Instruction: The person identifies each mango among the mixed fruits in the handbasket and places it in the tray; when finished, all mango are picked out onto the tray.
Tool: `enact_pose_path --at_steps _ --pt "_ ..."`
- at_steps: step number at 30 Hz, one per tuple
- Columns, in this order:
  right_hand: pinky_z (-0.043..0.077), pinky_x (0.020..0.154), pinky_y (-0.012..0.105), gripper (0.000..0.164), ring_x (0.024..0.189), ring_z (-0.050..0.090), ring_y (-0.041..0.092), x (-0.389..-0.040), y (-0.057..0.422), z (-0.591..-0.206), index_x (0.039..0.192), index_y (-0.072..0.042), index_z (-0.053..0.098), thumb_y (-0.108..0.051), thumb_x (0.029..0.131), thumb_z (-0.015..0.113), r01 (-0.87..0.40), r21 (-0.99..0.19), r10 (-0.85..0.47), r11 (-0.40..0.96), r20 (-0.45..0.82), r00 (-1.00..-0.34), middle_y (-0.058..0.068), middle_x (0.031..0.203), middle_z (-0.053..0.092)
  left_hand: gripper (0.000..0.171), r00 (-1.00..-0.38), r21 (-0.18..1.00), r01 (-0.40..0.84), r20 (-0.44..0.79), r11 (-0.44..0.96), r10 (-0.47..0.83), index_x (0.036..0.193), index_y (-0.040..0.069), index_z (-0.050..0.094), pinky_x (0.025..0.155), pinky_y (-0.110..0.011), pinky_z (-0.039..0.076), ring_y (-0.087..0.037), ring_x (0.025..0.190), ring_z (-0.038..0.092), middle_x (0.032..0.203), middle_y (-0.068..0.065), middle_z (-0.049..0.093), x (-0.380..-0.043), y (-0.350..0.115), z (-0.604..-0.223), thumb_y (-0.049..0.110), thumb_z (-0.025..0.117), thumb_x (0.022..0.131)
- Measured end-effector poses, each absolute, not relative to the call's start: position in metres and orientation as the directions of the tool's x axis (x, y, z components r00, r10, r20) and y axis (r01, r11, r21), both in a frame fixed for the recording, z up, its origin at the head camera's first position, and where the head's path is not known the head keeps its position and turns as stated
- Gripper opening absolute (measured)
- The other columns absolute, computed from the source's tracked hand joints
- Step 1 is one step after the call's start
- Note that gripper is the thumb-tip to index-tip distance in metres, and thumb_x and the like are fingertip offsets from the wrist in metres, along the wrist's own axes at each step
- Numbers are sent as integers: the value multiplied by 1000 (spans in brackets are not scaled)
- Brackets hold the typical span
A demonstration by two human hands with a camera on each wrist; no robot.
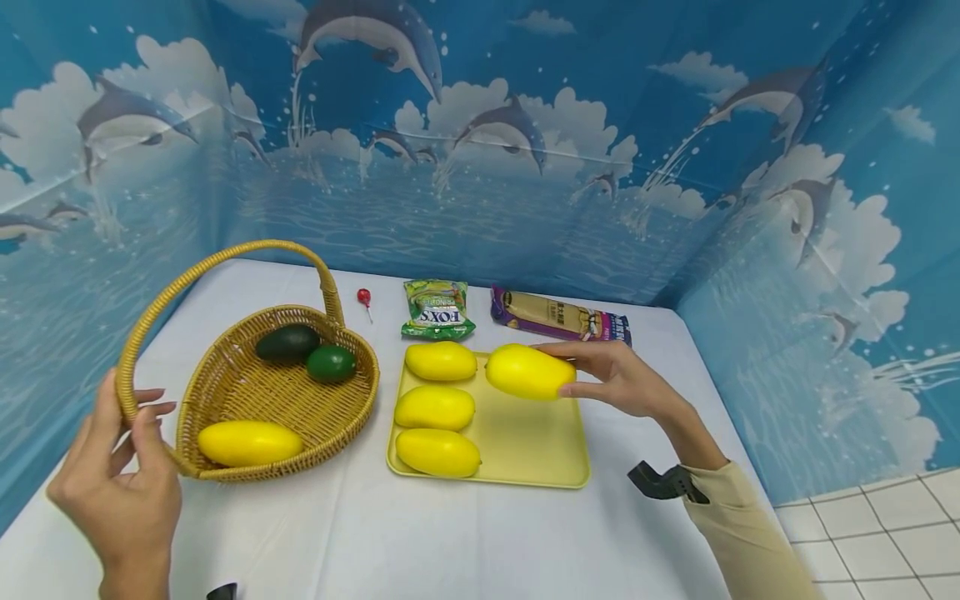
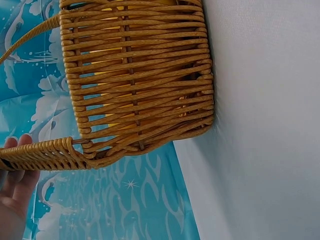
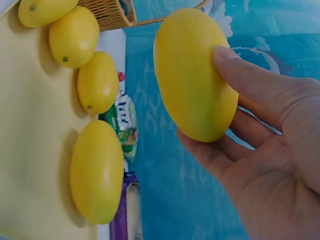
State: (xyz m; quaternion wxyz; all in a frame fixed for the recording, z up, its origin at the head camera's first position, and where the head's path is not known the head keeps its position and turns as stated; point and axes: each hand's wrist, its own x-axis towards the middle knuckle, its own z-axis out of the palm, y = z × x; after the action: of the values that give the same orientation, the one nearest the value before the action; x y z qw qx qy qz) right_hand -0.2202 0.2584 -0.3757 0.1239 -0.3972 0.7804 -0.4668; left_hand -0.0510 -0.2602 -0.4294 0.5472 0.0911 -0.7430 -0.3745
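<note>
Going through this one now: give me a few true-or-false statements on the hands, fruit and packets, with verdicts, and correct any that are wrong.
1. The left hand holds the handle of the basket. True.
2. The right hand holds a yellow fruit above the tray. True.
3. The basket holds only yellow fruit. False: two green fruits lie in it too.
4. In the head view, the lollipop lies left of the green packet. True.
5. The tray has no fruit on it. False: other yellow fruits lie there.
6. The green packet lies inside the basket. False: it lies on the table, beyond the tray.
</note>
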Motion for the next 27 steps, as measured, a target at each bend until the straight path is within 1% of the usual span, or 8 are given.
enact_pose_path --at_steps 5,7,11,13,15,19,23,27 --pt "52 113 24 58 134 61 5 -223 258 -392 150 5 59 3 95 78 -477 -838 -723 264 154 -673 25 151 60 46 -382 658 280 744 699 -548 147 20 67 88 -3 52 13 98 67 114 -25 76 -51 -261 -430 3 66 105" --pt "52 113 24 59 135 62 8 -224 257 -398 150 5 59 3 95 78 -460 -844 -713 276 141 -687 24 151 61 46 -380 657 283 745 698 -547 147 20 67 88 -3 52 13 98 67 114 -26 76 -51 -261 -430 3 66 105" --pt "52 113 24 58 137 62 24 -225 257 -411 149 5 60 2 94 80 -435 -845 -690 310 114 -715 24 150 61 46 -379 658 295 746 693 -548 147 20 68 88 -3 52 13 98 68 113 -29 75 -51 -261 -430 2 66 105" --pt "52 115 27 58 139 60 34 -227 257 -416 149 5 60 1 94 80 -417 -848 -681 326 95 -726 24 151 61 46 -378 657 300 747 691 -547 147 20 68 88 -3 52 13 97 68 112 -31 75 -51 -260 -430 2 66 105" --pt "52 116 33 59 140 58 41 -228 257 -421 149 5 60 1 94 80 -405 -848 -672 342 81 -736 24 152 60 46 -374 655 313 750 688 -545 147 19 68 88 -3 53 12 97 68 111 -34 74 -51 -260 -429 1 65 105" --pt "52 116 45 58 140 57 44 -229 258 -431 148 3 62 0 94 81 -389 -838 -644 383 60 -762 22 151 61 45 -369 651 327 756 685 -541 146 18 68 87 -3 53 12 97 68 110 -35 73 -52 -261 -429 1 66 104" --pt "52 115 53 57 140 57 44 -229 259 -439 147 3 63 -2 93 82 -389 -818 -619 424 52 -784 21 150 63 45 -367 651 319 755 689 -544 146 19 68 87 -3 53 12 97 68 111 -33 74 -52 -261 -429 2 66 104" --pt "53 114 59 55 136 60 43 -229 261 -450 145 1 65 -4 93 83 -404 -788 -600 464 56 -798 19 147 66 46 -368 652 309 753 693 -545 146 19 68 87 -2 52 12 97 68 111 -31 74 -52 -261 -429 1 65 104"
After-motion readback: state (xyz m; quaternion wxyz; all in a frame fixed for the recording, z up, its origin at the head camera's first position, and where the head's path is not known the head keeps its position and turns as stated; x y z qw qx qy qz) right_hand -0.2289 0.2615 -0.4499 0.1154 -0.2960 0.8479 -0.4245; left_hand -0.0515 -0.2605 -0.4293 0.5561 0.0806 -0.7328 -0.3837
